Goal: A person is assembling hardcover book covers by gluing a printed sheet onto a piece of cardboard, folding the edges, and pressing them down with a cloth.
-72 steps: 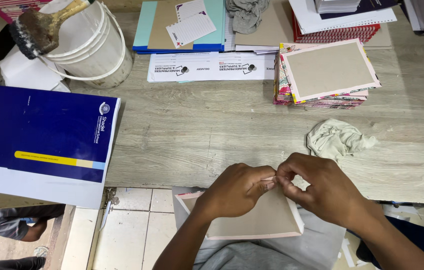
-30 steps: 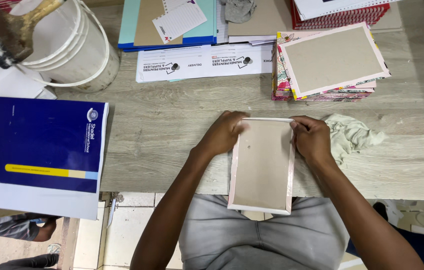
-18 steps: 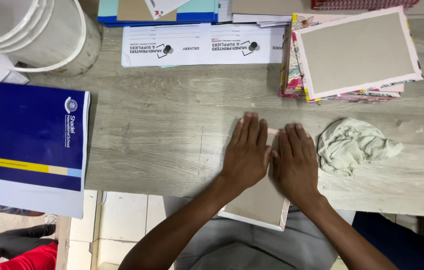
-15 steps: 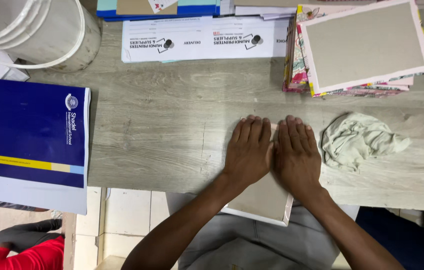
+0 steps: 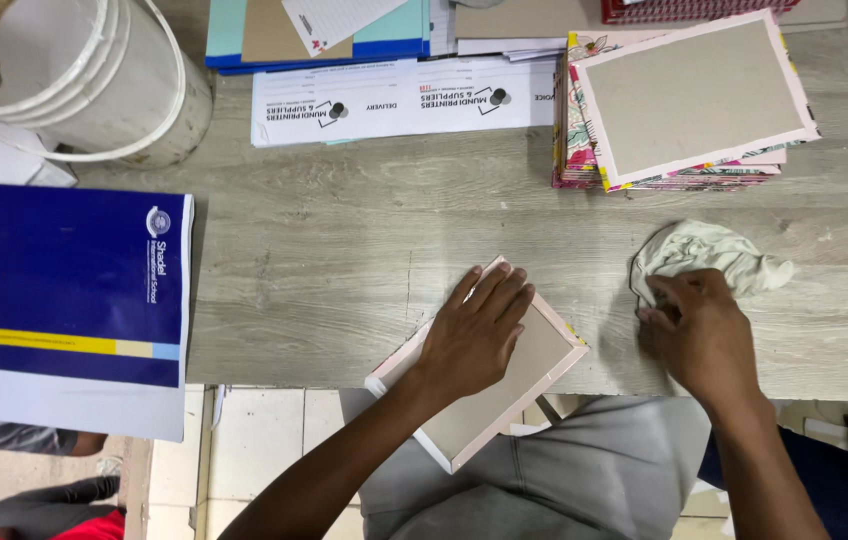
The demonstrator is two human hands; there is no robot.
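At the near edge of the table [image 5: 344, 260], a pink-bordered grey board [image 5: 504, 385] lies tilted and half overhanging, pinned flat by the left hand [image 5: 474, 335] with fingers spread wide, apparently to steady it. Just to its right, the right hand [image 5: 699, 335] closes its fingers on a crumpled cloth [image 5: 714, 255]. Half a second earlier both palms pressed the board side by side, the cloth untouched.

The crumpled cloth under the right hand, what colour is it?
The cloth is pale greenish-white, seen in the head view.
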